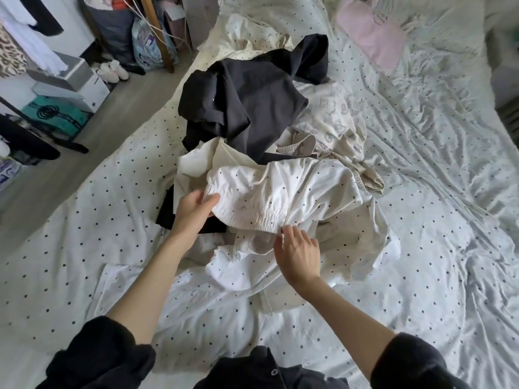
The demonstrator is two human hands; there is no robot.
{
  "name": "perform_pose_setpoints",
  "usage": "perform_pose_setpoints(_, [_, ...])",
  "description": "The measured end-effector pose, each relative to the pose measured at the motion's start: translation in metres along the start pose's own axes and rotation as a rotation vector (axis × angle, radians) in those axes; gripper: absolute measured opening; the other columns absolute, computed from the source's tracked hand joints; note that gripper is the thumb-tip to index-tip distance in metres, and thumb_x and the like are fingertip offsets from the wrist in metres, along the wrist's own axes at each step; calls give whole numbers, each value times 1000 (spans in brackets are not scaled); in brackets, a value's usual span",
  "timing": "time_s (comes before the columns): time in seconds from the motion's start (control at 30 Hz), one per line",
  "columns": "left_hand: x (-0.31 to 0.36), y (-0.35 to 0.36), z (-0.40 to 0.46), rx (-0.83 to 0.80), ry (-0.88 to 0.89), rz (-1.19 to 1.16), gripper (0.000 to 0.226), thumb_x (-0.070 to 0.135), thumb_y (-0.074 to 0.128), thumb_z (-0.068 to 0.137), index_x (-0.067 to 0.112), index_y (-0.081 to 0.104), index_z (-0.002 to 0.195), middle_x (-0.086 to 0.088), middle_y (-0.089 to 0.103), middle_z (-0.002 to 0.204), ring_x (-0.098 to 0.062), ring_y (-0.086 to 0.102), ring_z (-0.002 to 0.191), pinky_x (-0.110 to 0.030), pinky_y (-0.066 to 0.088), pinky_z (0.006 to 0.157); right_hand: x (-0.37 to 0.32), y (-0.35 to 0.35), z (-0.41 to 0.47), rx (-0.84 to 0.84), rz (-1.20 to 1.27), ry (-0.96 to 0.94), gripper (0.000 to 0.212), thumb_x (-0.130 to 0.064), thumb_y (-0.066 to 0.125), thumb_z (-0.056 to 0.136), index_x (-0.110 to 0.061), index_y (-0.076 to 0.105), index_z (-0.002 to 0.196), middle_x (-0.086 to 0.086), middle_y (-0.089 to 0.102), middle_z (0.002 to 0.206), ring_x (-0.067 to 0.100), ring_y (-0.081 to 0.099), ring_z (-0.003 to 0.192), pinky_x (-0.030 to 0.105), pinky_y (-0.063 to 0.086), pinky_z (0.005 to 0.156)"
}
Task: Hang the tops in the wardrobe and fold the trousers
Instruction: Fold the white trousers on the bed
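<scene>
Sleeves: black sleeves pushed up both forearms, at the bottom edge of the view.
Bed sheet: white sheet with small dark dots, wrinkled, covering the bed under the clothes and arms.
Right hand: right hand palm down, fingers loosely spread; fingertips at the lower edge of the elastic waistband; whether they pinch the cloth cannot be told.
Left hand: left hand grips the left end of the waistband, thumb on top, fingers beneath the fabric.
White dotted trousers: white garment with dark dots and a gathered elastic waistband, lifted at the waistband between the two hands; the rest trails down onto the sheet toward the person.
Clothes pile: lies mid-bed, just behind the lifted garment.
Cream garment: cream cloth, partly under the dotted garment, left of centre.
Black garment: large black piece on top of the pile.
Printed garment: pale cloth with grey print, right of the black piece.
Pink cloth: pink item at the far end of the bed.
Floor items: boxes and white shoes on the floor, far left.
</scene>
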State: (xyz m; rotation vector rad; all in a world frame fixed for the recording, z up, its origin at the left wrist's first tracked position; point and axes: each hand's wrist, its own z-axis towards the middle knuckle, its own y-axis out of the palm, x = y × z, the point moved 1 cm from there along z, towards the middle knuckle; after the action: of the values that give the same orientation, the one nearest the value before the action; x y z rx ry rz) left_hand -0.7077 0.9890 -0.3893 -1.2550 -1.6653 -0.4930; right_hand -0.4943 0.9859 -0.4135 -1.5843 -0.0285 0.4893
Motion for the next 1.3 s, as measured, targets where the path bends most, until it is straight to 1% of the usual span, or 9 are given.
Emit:
perform_pose_setpoints(0.1, [30, 9, -13, 22, 94, 48, 39, 40, 60, 71, 6, 60, 90, -14, 66, 92, -29, 63, 87, -48, 51, 87, 13, -22, 8, 65, 169, 135, 22, -17, 45, 91, -5, 56, 76, 10, 60, 63, 31, 57, 53, 29, 38, 47])
perform_pose_setpoints(0.23, [64, 19, -27, 76, 193, 3, 18, 23, 62, 80, 8, 53, 85, -7, 62, 87, -21, 66, 71, -47, 56, 80, 33, -61, 19, 114, 298, 338, 20, -17, 36, 98, -1, 48, 97, 19, 60, 73, 40, 58, 67, 35, 32, 56])
perform_pose_setpoints(0.33, [83, 29, -43, 93, 279, 21, 24, 16, 63, 84, 24, 41, 89, -15, 62, 99, -22, 69, 61, -41, 56, 75, 49, -97, 21, 151, 355, 375, 25, -21, 30, 101, -1, 42, 108, 21, 59, 78, 41, 58, 74, 37, 33, 58])
perform_pose_setpoints(0.5, [119, 62, -91, -32, 496, 202, 18, 16, 63, 88, 33, 59, 93, -6, 66, 84, -27, 66, 77, -45, 54, 81, 89, -156, 2, 215, 467, 435, 21, -20, 27, 102, -3, 39, 105, 22, 55, 83, 36, 53, 69, 41, 39, 58])
perform_pose_setpoints(0.63, [133, 86, -129, -135, 593, 377, 42, 19, 76, 78, 25, 55, 114, 7, 57, 101, -13, 56, 92, -24, 43, 83, 114, -194, -19, 14, 904, 609, 6, -8, 44, 94, -5, 46, 89, 13, 52, 77, 21, 47, 55, 30, 39, 45])
perform_pose_setpoints(0.77, [136, 111, -182, 14, 846, 599, 47, 6, 71, 80, 10, 53, 123, -5, 55, 117, -20, 53, 106, -19, 35, 87, 147, -238, -68, -69, 1022, 534, 6, -4, 54, 86, -8, 55, 81, 11, 52, 76, 20, 48, 63, 25, 34, 51])
perform_pose_setpoints(1.0, [176, 152, -247, 233, 1082, 576, 14, 11, 71, 82, 2, 68, 92, -9, 51, 80, -19, 47, 70, -28, 37, 67, 203, -320, -132, 213, 743, 413, 16, -9, 51, 89, -7, 66, 87, 6, 59, 73, 17, 52, 64, 20, 40, 47])
perform_pose_setpoints(1.13, [210, 197, -285, 253, 1152, 541, 22, 19, 67, 86, -3, 63, 86, -11, 45, 93, -30, 49, 90, -33, 39, 78, 239, -371, -176, 346, 646, 318, 14, -10, 54, 89, -3, 65, 82, 1, 57, 71, 15, 50, 68, 26, 39, 61])
perform_pose_setpoints(1.3, [239, 238, -317, 153, 1169, 459, 22, 18, 50, 96, -2, 56, 102, -20, 61, 93, -36, 56, 88, -30, 28, 66, 268, -415, -224, 337, 829, 258, 30, -45, 60, 87, -16, 66, 90, 0, 64, 86, 13, 58, 80, 29, 46, 78])
